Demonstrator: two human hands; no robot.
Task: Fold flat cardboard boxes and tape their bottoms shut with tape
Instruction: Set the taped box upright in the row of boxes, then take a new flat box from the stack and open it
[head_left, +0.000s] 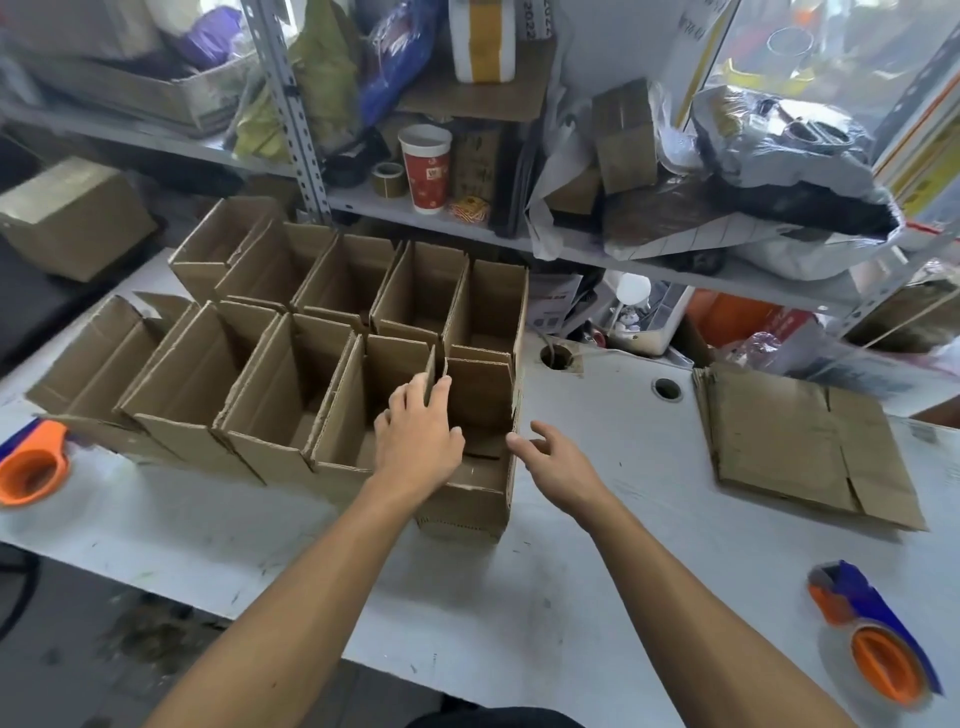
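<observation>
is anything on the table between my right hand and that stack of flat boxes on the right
Nothing visible does. Only bare table lies between the right hand and the stack of flat boxes.

Left tape dispenser (31, 462) cut off by frame's left edge. Left hand (415, 431) hides part of nearest box (467, 499) interior. Cup (427, 169) print unreadable.
</observation>
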